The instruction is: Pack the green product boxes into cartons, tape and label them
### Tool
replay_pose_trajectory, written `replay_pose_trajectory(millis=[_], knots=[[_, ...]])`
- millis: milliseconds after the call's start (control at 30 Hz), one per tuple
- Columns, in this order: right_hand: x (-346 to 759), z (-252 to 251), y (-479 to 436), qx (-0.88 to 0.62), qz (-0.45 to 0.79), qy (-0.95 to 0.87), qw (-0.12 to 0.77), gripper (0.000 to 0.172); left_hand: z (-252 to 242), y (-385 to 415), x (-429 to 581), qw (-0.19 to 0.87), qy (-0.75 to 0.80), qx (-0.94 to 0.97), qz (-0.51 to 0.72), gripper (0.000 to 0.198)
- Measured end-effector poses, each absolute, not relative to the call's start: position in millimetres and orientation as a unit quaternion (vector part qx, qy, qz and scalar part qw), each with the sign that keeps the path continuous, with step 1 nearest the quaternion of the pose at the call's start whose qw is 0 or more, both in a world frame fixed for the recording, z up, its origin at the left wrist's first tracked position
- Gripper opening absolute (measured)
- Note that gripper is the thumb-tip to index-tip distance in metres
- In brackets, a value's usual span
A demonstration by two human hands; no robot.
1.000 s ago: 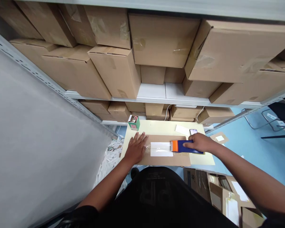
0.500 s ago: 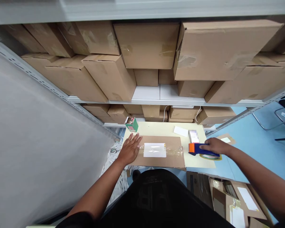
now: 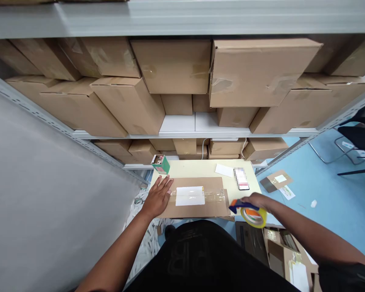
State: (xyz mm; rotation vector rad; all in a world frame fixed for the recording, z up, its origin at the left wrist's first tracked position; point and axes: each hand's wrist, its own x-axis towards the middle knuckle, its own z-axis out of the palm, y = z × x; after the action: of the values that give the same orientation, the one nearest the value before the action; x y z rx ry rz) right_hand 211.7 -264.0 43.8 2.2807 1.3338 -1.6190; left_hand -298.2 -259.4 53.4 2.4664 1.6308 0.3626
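Note:
A flat cardboard box point(image 3: 212, 205) lies on the pale yellow table point(image 3: 196, 166), with a white label point(image 3: 190, 196) on top and a strip of clear tape across it. My left hand point(image 3: 158, 197) rests spread on the box's left end. My right hand point(image 3: 256, 200) grips a tape dispenser point(image 3: 254, 215), blue and orange with a yellow roll, tilted beside the box's right edge. Whether its tip touches the box I cannot tell.
Behind the box are a small green box point(image 3: 161, 164), a white paper point(image 3: 224, 170) and a phone point(image 3: 241, 179). Shelves of cartons point(image 3: 173, 67) rise at the back. Several opened boxes point(image 3: 287, 255) stand low at the right; a chair point(image 3: 357, 138) is beyond.
My right hand has brought the tape dispenser left and nearer to me, turning it so the roll shows. My left hand stays on the box. The view has shifted slightly.

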Motion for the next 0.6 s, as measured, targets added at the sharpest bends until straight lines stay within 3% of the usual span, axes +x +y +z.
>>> replay_pose_trajectory(millis=[133,267,467,600], knots=[[228.0,-5.5,-316.5,0.779,-0.482,0.402,0.006,0.048,50.9,-258.1,-299.1,0.084,0.540,0.826,0.134,0.054],[218.4,-37.8,-343.2,0.817,-0.351,0.457,-0.039,0.050,50.1,-257.3,-299.1,0.093,0.540,0.824,0.143,0.054],[163.7,-68.2,-333.2,0.766,-0.121,0.631,0.005,0.045,49.0,-257.0,-300.3,0.111,0.533,0.824,0.157,0.053],[137.5,-88.5,-315.6,0.747,-0.077,0.659,0.029,0.042,47.6,-258.3,-300.7,0.131,0.535,0.816,0.174,0.053]])
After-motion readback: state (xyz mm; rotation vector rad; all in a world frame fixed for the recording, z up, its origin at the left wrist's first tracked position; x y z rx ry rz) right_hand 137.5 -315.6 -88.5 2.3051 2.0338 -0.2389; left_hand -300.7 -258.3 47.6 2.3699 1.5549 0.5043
